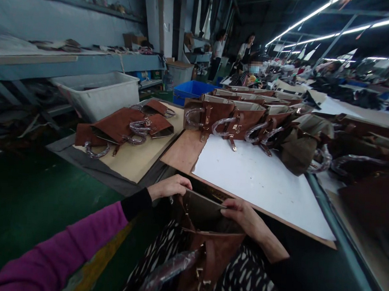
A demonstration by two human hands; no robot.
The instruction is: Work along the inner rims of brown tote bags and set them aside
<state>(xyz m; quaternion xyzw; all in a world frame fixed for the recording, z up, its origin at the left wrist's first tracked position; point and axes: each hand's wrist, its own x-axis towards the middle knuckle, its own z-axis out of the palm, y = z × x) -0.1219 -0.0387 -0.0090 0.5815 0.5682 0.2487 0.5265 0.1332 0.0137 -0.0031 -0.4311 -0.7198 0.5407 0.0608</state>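
Observation:
A brown handbag rests on my lap, its top open and its grey lining showing. A plastic-wrapped handle hangs over its near side, beside gold-coloured metal fittings. At the far rim's left corner, my left hand is closed on the bag's edge. My right hand pinches the same rim farther right, thumb and fingers around the edge. The bag's bottom is hidden below its front panel.
White paper covers the worktable ahead, with several brown handbags lined up behind it. More bags lie on a side table at left. A white bin and a blue crate stand beyond. People are in the background.

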